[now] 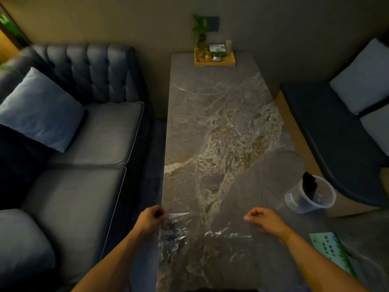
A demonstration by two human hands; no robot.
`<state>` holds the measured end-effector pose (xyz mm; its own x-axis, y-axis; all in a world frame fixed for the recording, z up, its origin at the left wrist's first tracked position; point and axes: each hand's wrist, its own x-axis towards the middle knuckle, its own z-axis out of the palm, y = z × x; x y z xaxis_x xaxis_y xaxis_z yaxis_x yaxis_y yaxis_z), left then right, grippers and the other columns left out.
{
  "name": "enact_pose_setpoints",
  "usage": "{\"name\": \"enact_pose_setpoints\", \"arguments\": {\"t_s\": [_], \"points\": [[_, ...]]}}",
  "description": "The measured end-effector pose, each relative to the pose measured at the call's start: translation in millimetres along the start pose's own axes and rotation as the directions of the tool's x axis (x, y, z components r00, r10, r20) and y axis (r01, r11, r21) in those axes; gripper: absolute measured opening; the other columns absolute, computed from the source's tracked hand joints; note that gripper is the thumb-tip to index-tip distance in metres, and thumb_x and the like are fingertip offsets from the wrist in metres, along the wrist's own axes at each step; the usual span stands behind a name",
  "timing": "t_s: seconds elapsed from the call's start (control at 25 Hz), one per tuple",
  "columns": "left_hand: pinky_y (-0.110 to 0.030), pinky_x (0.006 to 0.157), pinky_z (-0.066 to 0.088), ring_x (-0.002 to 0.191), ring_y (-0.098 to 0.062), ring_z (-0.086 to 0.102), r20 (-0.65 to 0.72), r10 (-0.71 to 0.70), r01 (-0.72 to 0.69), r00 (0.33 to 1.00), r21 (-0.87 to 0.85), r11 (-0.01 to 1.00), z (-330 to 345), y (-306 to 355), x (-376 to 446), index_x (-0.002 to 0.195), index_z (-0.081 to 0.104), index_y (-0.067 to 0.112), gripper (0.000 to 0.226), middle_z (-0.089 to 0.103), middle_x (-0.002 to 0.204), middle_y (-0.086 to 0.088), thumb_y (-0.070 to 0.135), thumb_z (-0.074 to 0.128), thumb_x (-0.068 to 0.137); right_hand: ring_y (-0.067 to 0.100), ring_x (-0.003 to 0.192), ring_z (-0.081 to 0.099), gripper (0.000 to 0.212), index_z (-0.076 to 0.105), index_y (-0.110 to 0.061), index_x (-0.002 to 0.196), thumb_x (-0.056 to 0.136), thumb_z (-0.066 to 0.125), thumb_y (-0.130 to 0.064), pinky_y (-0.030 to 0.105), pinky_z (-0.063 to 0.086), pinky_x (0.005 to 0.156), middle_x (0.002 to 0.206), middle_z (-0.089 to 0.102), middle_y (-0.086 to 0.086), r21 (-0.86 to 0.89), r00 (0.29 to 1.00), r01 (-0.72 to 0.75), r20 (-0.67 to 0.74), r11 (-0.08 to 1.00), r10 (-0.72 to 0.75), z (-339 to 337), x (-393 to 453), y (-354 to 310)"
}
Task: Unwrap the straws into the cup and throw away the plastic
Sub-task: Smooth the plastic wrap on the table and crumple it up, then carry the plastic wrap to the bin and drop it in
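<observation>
A sheet of clear plastic wrap point(202, 232) is stretched above the near end of the marble table point(221, 123). My left hand point(150, 218) pinches its left edge at the table's left side. My right hand point(263, 220) is closed at its right edge and seems to grip it. A clear plastic cup point(311, 194) stands near the table's right edge, beyond my right hand, with dark straws point(309, 184) upright inside it.
A green printed card point(332, 253) lies at the near right of the table. A wooden tray point(214, 57) with a plant and small items sits at the far end. A dark sofa point(84, 154) runs along the left, a bench with cushions point(347, 133) on the right.
</observation>
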<state>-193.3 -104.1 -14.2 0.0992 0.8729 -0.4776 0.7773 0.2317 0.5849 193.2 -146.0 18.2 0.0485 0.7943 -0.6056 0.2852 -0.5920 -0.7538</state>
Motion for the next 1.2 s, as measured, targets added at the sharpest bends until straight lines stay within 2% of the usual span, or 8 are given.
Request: {"name": "enact_pose_setpoints", "arguments": {"t_s": [0.2,0.32,0.48,0.64,0.72,0.84,1.0,1.2], "points": [[-0.036,0.083,0.053,0.087,-0.018,0.067,0.114,0.028,-0.031,0.993,0.024,0.999,-12,13,-3,0.09,0.067,0.02,0.011,0.071,0.089,0.0,0.025,0.072,0.082,0.017,0.077,0.07,0.005,0.062,-0.01,0.084,0.088,0.064,-0.007,0.025,0.05,0.071,0.085,0.075,0.011,0.278,0.995,0.071,-0.086,0.958,-0.049,5,-35,-22],[-0.029,0.084,0.05,0.094,-0.017,0.066,0.231,0.159,-0.177,0.96,0.06,0.982,-10,49,-5,0.099,0.065,0.021,0.023,0.07,0.097,0.002,0.026,0.075,0.078,0.013,0.073,0.071,0.003,0.062,-0.004,0.086,0.088,0.065,-0.004,0.017,0.055,0.069,0.083,0.074,0.015,0.254,0.975,0.203,-0.141,0.946,-0.172,6,-54,-38],[-0.027,0.081,0.051,0.087,-0.008,0.064,0.306,0.379,-0.407,0.873,0.03,0.913,14,124,-8,0.096,0.062,0.027,0.018,0.069,0.095,0.006,0.028,0.072,0.081,0.017,0.078,0.07,0.003,0.064,-0.005,0.085,0.086,0.067,-0.006,0.022,0.057,0.076,0.085,0.074,0.018,0.188,0.944,0.309,-0.182,0.932,-0.276,-6,-76,-50],[-0.015,0.069,0.046,0.069,0.002,0.057,0.319,0.547,-0.544,0.774,-0.106,0.832,41,183,-19,0.086,0.066,0.021,0.004,0.066,0.078,0.008,0.021,0.07,0.085,0.009,0.077,0.07,0.007,0.069,-0.014,0.083,0.08,0.074,-0.011,0.016,0.054,0.071,0.078,0.075,-0.001,0.163,0.905,0.378,-0.275,0.911,-0.326,-38,-96,-40],[-0.015,0.067,0.047,0.066,0.001,0.059,0.302,0.585,-0.567,0.753,-0.155,0.809,54,203,-27,0.085,0.067,0.018,0.004,0.067,0.073,0.006,0.016,0.07,0.086,0.007,0.082,0.07,0.017,0.07,-0.017,0.085,0.074,0.08,-0.011,0.016,0.054,0.071,0.082,0.075,-0.004,0.194,0.911,0.359,-0.287,0.913,-0.297,-62,-109,-22],[-0.022,0.069,0.049,0.067,-0.005,0.061,0.287,0.608,-0.562,0.74,-0.234,0.794,78,234,-44,0.083,0.066,0.014,0.006,0.068,0.072,0.003,0.01,0.07,0.086,0.014,0.089,0.071,0.032,0.069,-0.009,0.098,0.07,0.083,-0.005,0.022,0.058,0.074,0.098,0.075,0.011,0.22,0.938,0.27,-0.28,0.937,-0.204,-103,-140,21],[-0.021,0.069,0.048,0.068,-0.007,0.061,0.289,0.663,-0.577,0.691,-0.331,0.746,122,281,-75,0.08,0.065,0.016,0.013,0.068,0.071,0.002,0.007,0.069,0.087,0.013,0.083,0.07,0.028,0.071,-0.016,0.098,0.073,0.081,-0.009,0.027,0.054,0.069,0.097,0.076,0.011,0.317,0.927,0.239,-0.357,0.918,-0.119,-146,-195,83],[-0.02,0.065,0.048,0.066,-0.008,0.061,0.254,0.628,-0.496,0.736,-0.429,0.755,191,329,-129,0.081,0.068,0.01,0.007,0.07,0.069,0.003,0.006,0.069,0.087,0.016,0.087,0.07,0.031,0.073,-0.017,0.099,0.069,0.081,-0.019,0.029,0.054,0.074,0.099,0.076,0.001,0.499,0.904,0.284,-0.425,0.819,-0.055,-165,-249,143]]}}
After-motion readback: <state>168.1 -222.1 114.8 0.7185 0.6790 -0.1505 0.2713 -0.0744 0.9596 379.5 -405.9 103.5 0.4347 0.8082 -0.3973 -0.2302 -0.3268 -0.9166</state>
